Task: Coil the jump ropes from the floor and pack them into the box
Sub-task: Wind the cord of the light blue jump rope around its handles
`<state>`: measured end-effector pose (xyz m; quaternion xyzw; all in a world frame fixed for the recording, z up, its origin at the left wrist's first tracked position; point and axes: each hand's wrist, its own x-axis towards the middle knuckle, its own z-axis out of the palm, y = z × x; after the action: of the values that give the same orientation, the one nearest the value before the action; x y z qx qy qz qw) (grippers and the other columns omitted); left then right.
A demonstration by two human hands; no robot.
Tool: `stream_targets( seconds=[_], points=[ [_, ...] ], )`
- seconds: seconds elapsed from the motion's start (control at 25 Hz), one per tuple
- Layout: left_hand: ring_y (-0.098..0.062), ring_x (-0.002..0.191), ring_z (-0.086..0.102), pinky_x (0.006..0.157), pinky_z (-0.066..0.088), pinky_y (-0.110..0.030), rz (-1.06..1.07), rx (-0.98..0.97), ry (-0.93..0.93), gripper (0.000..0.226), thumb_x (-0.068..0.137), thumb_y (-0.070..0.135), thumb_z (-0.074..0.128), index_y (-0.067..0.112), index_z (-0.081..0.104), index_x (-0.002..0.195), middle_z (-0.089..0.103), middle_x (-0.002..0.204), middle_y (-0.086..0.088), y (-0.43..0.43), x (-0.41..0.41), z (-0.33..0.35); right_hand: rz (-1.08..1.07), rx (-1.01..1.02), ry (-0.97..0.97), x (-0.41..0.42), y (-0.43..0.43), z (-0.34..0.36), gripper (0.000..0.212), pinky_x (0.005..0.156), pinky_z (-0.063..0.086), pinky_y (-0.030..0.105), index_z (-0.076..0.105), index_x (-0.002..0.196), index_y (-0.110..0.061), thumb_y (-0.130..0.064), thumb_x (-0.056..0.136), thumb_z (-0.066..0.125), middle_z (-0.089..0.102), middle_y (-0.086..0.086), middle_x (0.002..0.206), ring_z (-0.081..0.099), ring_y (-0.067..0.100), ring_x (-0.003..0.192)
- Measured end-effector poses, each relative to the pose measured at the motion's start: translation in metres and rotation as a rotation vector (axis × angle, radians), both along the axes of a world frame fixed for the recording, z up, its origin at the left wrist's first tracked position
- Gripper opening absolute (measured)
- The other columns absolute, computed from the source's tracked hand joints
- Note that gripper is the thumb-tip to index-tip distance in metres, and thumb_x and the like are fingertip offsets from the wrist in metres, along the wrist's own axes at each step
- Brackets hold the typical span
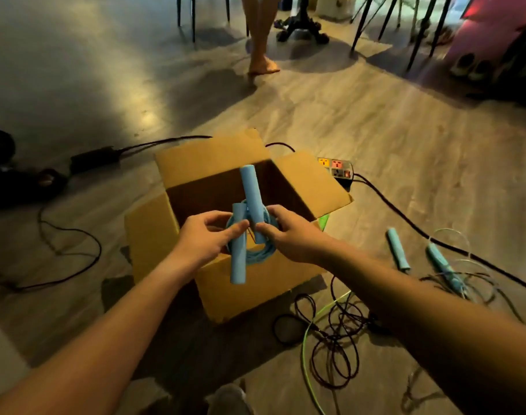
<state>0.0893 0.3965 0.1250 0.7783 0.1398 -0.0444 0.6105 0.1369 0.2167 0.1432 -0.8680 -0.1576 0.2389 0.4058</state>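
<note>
Both my hands hold a coiled blue jump rope (257, 254) over the open cardboard box (249, 283). My left hand (206, 238) grips one blue foam handle (238, 254) that points down toward me. My right hand (285, 230) pinches the other handle (251, 196), which points up and away. The blue cord loops hang between my hands above the box's near wall. On the floor to the right lies a second blue-handled jump rope (444, 265), uncoiled, beside a loose blue handle (398, 250). A green rope (311, 348) and a dark rope (336, 339) lie tangled below the box.
A power strip (336, 169) with a thick black cable (420, 232) sits right of the box. A black adapter (95, 158) and cords lie on the left. A person's bare legs (260, 40), chair legs and shoes (471, 68) stand at the back.
</note>
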Motion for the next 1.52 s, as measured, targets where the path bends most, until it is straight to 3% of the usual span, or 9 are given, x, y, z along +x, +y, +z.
stream_targets(
  seconds=[0.16, 0.28, 0.44, 0.72, 0.84, 0.96, 1.12, 1.28, 1.52],
  points=[
    [-0.012, 0.092, 0.068, 0.070, 0.059, -0.029, 0.057, 0.018, 0.090, 0.057, 0.074, 0.044, 0.073, 0.020, 0.061, 0.124, 0.067, 0.105, 0.003, 0.020, 0.022, -0.046, 0.047, -0.001, 0.027, 0.030, 0.020, -0.053, 0.046, 0.077, 0.052, 0.019, 0.041, 0.144, -0.021, -0.035, 0.102, 0.052, 0.059, -0.002, 0.120, 0.062, 0.012, 0.107],
    [-0.009, 0.093, 0.068, 0.068, 0.057, -0.024, 0.082, 0.031, 0.150, 0.070, 0.068, 0.052, 0.073, 0.018, 0.061, 0.128, 0.068, 0.108, 0.003, 0.025, 0.018, -0.065, 0.083, 0.006, 0.045, 0.031, 0.023, -0.078, 0.046, 0.087, 0.059, 0.035, 0.042, 0.144, -0.021, -0.038, 0.102, 0.052, 0.061, 0.000, 0.120, 0.064, 0.013, 0.106],
    [-0.008, 0.091, 0.065, 0.059, 0.052, -0.018, 0.146, 0.082, 0.240, 0.063, 0.072, 0.051, 0.074, 0.021, 0.061, 0.126, 0.065, 0.112, 0.001, 0.028, -0.010, -0.064, 0.110, 0.068, 0.038, 0.003, 0.028, -0.096, 0.041, 0.104, 0.048, 0.053, 0.045, 0.140, -0.029, -0.043, 0.102, 0.049, 0.063, -0.008, 0.112, 0.061, 0.015, 0.109],
    [0.001, 0.052, 0.065, 0.047, 0.048, -0.018, 0.201, 0.012, 0.496, 0.037, 0.081, 0.044, 0.072, 0.022, 0.064, 0.110, 0.068, 0.088, 0.002, 0.036, -0.082, -0.055, 0.244, -0.133, 0.308, -0.043, 0.055, -0.082, 0.037, 0.069, 0.054, 0.026, 0.052, 0.132, -0.020, -0.040, 0.102, 0.051, 0.065, 0.001, 0.109, 0.066, 0.013, 0.092],
    [-0.009, 0.075, 0.068, 0.068, 0.058, -0.033, 0.233, 0.119, 0.497, 0.039, 0.085, 0.054, 0.066, 0.030, 0.060, 0.116, 0.067, 0.100, 0.003, 0.050, -0.072, -0.068, 0.196, -0.169, 0.362, -0.031, 0.075, -0.084, 0.034, 0.075, 0.058, 0.031, 0.055, 0.128, -0.019, -0.040, 0.102, 0.052, 0.067, 0.002, 0.105, 0.068, 0.014, 0.089],
    [-0.015, 0.084, 0.065, 0.056, 0.051, -0.029, 0.232, 0.164, 0.511, 0.036, 0.092, 0.047, 0.063, 0.025, 0.057, 0.120, 0.066, 0.103, -0.001, 0.070, -0.050, -0.092, 0.168, -0.230, 0.423, -0.014, 0.108, -0.104, 0.037, 0.077, 0.058, 0.031, 0.055, 0.128, -0.010, -0.036, 0.103, 0.051, 0.068, 0.007, 0.108, 0.069, 0.018, 0.091],
    [-0.026, 0.104, 0.062, 0.087, 0.052, -0.038, 0.241, 0.241, 0.584, 0.041, 0.096, 0.037, 0.060, 0.012, 0.056, 0.128, 0.065, 0.116, -0.012, 0.089, -0.016, -0.144, 0.164, -0.348, 0.573, 0.005, 0.149, -0.146, 0.036, 0.083, 0.055, 0.037, 0.051, 0.128, 0.002, -0.025, 0.105, 0.046, 0.070, 0.018, 0.114, 0.067, 0.025, 0.088],
    [-0.031, 0.110, 0.060, 0.094, 0.050, -0.041, 0.226, 0.228, 0.672, 0.047, 0.096, 0.035, 0.061, 0.007, 0.051, 0.133, 0.062, 0.121, -0.017, 0.101, -0.001, -0.179, 0.157, -0.364, 0.617, 0.010, 0.165, -0.184, 0.016, 0.092, 0.056, 0.040, 0.054, 0.113, -0.003, -0.014, 0.101, 0.052, 0.064, 0.020, 0.108, 0.065, 0.033, 0.098],
    [-0.030, 0.112, 0.059, 0.091, 0.051, -0.039, 0.191, 0.444, 0.687, 0.051, 0.091, 0.039, 0.066, 0.014, 0.050, 0.132, 0.060, 0.126, -0.011, 0.111, -0.002, -0.189, 0.030, -0.465, 0.447, 0.005, 0.177, -0.204, 0.051, 0.085, 0.059, 0.041, 0.051, 0.134, -0.008, -0.031, 0.092, 0.068, 0.061, 0.017, 0.122, 0.066, 0.034, 0.106]
  ],
)
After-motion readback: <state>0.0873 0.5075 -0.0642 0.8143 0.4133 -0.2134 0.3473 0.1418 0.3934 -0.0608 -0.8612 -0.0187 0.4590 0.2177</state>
